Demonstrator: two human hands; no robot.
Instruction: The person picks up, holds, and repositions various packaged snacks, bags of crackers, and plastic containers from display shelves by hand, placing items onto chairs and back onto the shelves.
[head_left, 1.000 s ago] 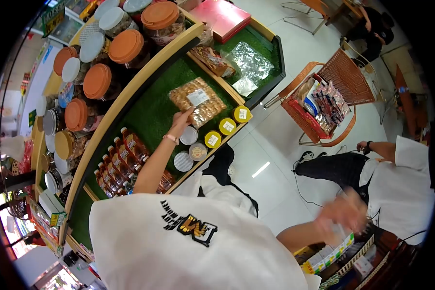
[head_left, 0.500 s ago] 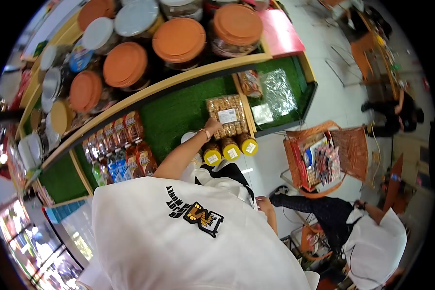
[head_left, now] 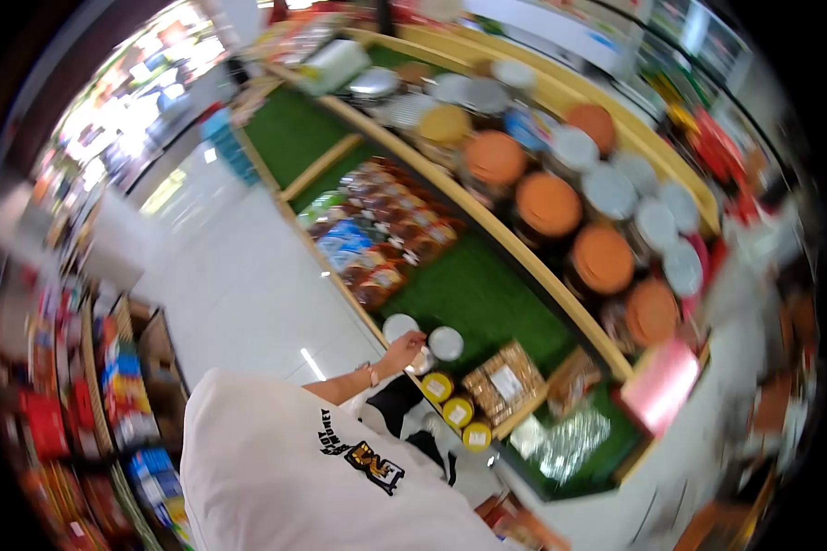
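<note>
My left hand [head_left: 402,349] reaches out over the front edge of the green shelf [head_left: 473,294], resting among the white-lidded jars [head_left: 446,342]; the view is blurred, so I cannot tell whether the fingers are clenched or released. Just right of it stand three yellow-lidded jars [head_left: 457,411] in a row along the edge, and beside those lies a labelled bag of snacks [head_left: 503,383] (flat on the green). Behind, orange-lidded jars [head_left: 547,204] line the upper shelf. My right hand is out of sight.
</note>
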